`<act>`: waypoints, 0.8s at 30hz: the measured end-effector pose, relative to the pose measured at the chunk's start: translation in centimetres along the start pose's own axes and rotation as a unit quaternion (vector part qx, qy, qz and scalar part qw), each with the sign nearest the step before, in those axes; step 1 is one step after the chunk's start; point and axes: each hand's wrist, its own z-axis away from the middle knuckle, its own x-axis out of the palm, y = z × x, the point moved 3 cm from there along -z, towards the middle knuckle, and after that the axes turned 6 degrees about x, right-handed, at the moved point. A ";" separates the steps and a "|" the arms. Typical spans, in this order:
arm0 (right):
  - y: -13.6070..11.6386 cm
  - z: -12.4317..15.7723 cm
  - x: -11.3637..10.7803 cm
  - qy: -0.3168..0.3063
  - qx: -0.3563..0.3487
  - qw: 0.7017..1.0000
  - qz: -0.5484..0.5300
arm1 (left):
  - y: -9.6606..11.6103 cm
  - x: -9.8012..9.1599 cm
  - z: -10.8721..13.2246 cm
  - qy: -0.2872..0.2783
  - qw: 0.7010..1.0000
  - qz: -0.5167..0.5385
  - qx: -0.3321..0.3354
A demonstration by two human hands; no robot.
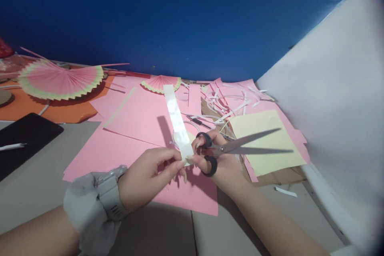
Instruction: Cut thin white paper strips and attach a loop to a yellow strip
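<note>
A glossy white strip (177, 122), perhaps double-sided tape, stands up from the fingertips of both hands at the middle of the view. My left hand (153, 174) pinches its lower end between thumb and fingers. Touching the same end with its fingertips, my right hand (219, 160) also carries black-handled scissors (237, 146), looped over its fingers. Their blades point right and are parted. Beneath the hands lie pink paper sheets (135, 120).
Folded pink fans with yellow-green edges (63, 80) lie at the back left on orange paper (75, 114). A black phone-like slab (30, 140) is at left. Curled white scraps (228, 102), a pen (198, 121) and a pale yellow sheet (270, 140) lie right. Walls bound the back and right.
</note>
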 end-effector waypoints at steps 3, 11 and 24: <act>0.4 -0.2 -0.1 -0.026 -0.004 1.000 -0.017 | -0.2 -0.2 -0.1 0.020 0.999 0.025 -0.009; 0.2 -0.4 -0.2 -0.023 -0.007 1.000 0.013 | -0.4 -0.1 0.0 0.032 0.996 0.081 -0.021; -0.4 0.9 0.5 -0.316 0.126 0.938 -0.064 | 0.0 -1.6 0.8 0.222 0.975 -0.002 0.032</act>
